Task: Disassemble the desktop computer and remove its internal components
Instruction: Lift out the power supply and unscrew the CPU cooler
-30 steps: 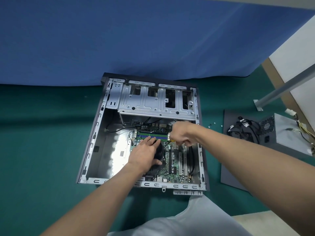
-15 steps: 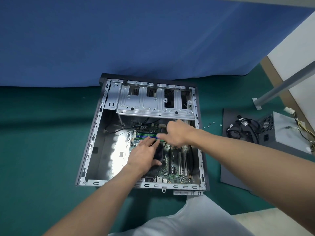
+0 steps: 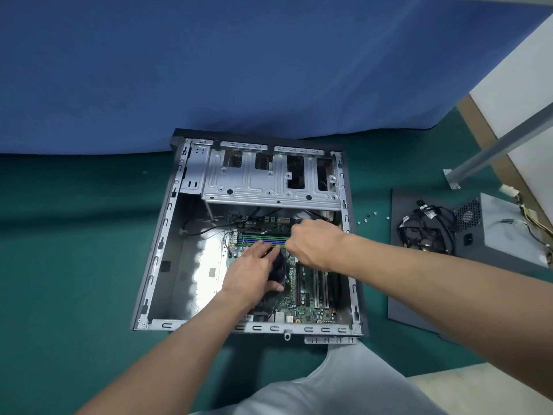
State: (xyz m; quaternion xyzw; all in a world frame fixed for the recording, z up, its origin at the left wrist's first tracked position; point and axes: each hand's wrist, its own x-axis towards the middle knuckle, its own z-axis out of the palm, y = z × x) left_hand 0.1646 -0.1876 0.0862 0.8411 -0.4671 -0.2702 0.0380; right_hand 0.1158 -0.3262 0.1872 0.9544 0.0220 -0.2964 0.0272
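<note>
In the case [image 3: 161,324] lying open on the mat [image 3: 74,265], the left hand [image 3: 253,271] is laid flat on the fan [image 3: 278,269], the right hand [image 3: 314,244] curled, its hold unseen, and the board [image 3: 305,298] could be cracked if the fan is wrenched.

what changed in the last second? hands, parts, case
Right hand shifted slightly left, fingertips now at the memory slots; whether it holds anything is hidden. Left hand stayed resting on the black cooler fan. Case and power supply unmoved.
</note>
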